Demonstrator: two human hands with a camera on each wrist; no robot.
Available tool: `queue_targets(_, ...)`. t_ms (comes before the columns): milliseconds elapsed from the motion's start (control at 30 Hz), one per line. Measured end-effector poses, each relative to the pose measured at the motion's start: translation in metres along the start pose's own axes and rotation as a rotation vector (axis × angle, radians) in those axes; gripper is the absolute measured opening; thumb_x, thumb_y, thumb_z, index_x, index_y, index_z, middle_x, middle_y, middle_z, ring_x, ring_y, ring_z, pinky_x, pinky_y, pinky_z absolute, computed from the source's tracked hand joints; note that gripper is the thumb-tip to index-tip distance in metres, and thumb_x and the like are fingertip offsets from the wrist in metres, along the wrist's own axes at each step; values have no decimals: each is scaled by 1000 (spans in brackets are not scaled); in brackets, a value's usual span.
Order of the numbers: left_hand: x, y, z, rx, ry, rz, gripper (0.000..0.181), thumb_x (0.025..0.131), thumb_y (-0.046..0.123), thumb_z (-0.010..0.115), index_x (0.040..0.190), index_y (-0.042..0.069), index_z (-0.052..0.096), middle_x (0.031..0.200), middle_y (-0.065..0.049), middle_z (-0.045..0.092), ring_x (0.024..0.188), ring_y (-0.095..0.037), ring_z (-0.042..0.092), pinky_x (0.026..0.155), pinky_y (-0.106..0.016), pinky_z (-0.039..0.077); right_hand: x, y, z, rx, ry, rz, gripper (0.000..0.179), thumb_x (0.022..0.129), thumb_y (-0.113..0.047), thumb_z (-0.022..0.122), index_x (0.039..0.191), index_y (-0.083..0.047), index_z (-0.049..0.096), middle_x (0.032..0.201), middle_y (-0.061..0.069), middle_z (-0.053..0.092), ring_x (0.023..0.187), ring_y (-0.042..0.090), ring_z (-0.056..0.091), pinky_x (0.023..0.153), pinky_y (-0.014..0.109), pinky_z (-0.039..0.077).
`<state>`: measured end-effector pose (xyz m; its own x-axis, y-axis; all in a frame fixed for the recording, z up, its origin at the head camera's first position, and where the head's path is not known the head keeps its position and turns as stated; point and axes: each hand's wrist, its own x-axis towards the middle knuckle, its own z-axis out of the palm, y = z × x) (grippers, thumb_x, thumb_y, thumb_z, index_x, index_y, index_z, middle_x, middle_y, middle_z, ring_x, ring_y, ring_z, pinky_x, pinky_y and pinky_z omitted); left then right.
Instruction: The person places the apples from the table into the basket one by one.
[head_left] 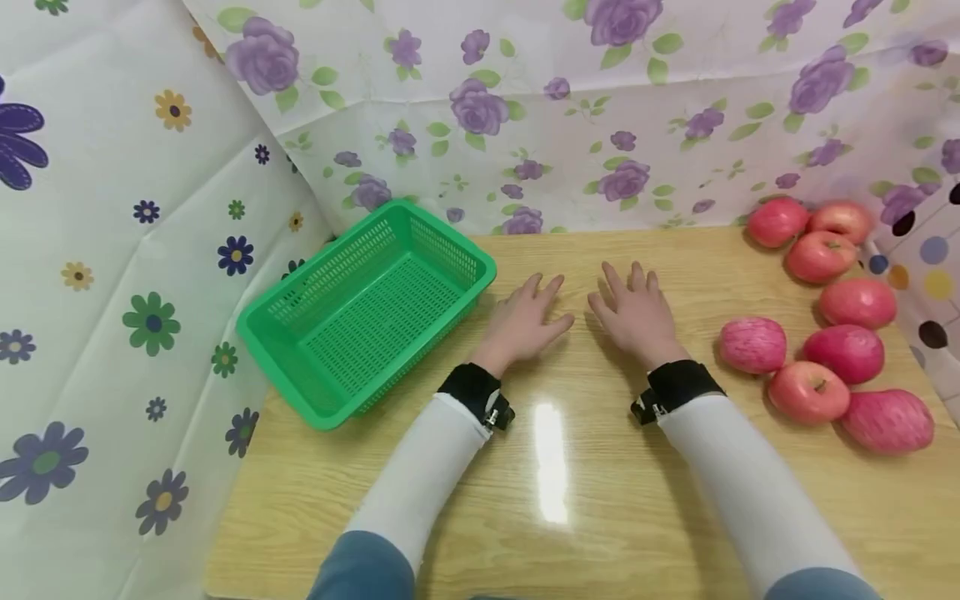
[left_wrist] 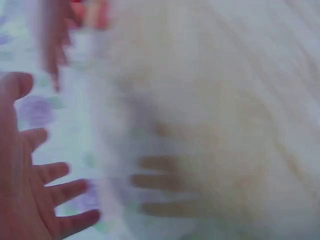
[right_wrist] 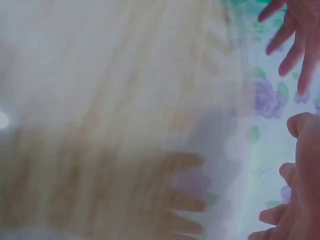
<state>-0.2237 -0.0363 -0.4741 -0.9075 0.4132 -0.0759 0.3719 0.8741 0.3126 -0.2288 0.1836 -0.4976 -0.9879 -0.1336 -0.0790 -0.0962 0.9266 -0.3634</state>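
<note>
Both hands are held over the middle of the table with fingers spread and nothing in them. The left hand [head_left: 522,323] is beside the right end of a green plastic basket [head_left: 482,279], which has slotted walls and no contents. To its right, the right hand [head_left: 637,312] points toward the back wall, left of a group of red apples. Nearest to it is a streaked pink-red apple [head_left: 753,345]. In the left wrist view the left hand [left_wrist: 35,190] shows its fingers apart above the glossy surface; the right wrist view shows the right hand [right_wrist: 300,200] likewise.
Several more apples line the table's right side, among them one [head_left: 887,421] near the front and one [head_left: 777,222] at the back. Flower-patterned sheets [head_left: 480,108] hang behind and to the left. The wooden table [head_left: 585,517] reflects a bright light.
</note>
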Motion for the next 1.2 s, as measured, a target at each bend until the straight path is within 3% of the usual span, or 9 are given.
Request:
queue_targets(200, -30, 5, -41, -152, 27, 43, 63, 101, 59, 36, 153, 25, 39, 150, -3, 46, 125, -23, 51, 93, -43, 51, 2, -7, -11, 75, 25, 3, 70, 103, -60, 28, 159, -19, 22, 153, 27, 31, 135, 49, 28, 104, 69, 31)
queue_targets(367, -60, -2, -71, -365, 122, 62, 51, 102, 48, 45, 145, 20, 51, 134, -4, 61, 105, -16, 61, 84, -38, 54, 1, -20, -19, 146, 24, 1, 54, 104, -45, 40, 148, -14, 46, 135, 18, 57, 119, 38, 52, 91, 60, 46)
queue_targets(467, -88, -19, -88, -463, 260, 52, 45, 102, 41, 50, 140, 17, 57, 128, -4, 64, 103, -12, 60, 84, -37, 54, -4, -31, -24, 172, 2, -12, 50, 103, -42, 41, 144, -15, 52, 126, 13, 63, 109, 32, 58, 83, 54, 50)
queue_targets(600, -132, -51, -108, -561, 527, 7, 34, 102, 32, 54, 129, 15, 65, 121, 0, 67, 102, -9, 59, 82, -39, 53, -12, -35, -26, 196, -4, -27, 49, 103, -44, 41, 142, -16, 54, 120, 11, 66, 96, 27, 61, 72, 46, 51)
queue_targets(700, -166, -77, -120, -568, 688, -88, 31, 101, 26, 57, 128, 14, 65, 122, 1, 66, 107, -11, 58, 86, -43, 51, -19, -33, -25, 205, 7, -33, 49, 104, -44, 41, 142, -17, 54, 120, 10, 66, 94, 25, 61, 70, 44, 50)
queue_targets(833, -210, -112, -128, -526, 777, -318, 42, 99, 24, 59, 140, 18, 56, 138, 1, 53, 120, -17, 48, 94, -48, 45, -28, -29, -27, 218, 36, -37, 48, 103, -44, 42, 141, -18, 55, 120, 10, 67, 98, 25, 62, 74, 46, 51)
queue_targets(1000, -247, -147, -118, -545, 769, -620, 65, 97, 29, 59, 155, 24, 31, 156, -1, 24, 138, -21, 26, 110, -56, 28, -36, -23, -31, 216, 76, -37, 47, 102, -45, 43, 140, -20, 57, 118, 10, 68, 98, 26, 63, 77, 50, 52)
queue_targets(1100, -257, -161, -105, -588, 731, -701, 79, 95, 28, 60, 160, 20, 14, 160, -7, 12, 143, -27, 14, 113, -61, 17, -39, -20, -35, 215, 80, -43, 50, 102, -49, 41, 140, -21, 57, 118, 10, 68, 98, 26, 63, 78, 50, 51)
queue_targets(1200, -261, -169, -95, -699, 659, -738, 93, 96, 30, 60, 160, 22, -7, 163, -10, 1, 144, -33, 11, 112, -64, 18, -40, -18, -38, 225, 81, -52, 52, 102, -52, 40, 140, -20, 57, 117, 10, 68, 97, 26, 64, 80, 51, 51)
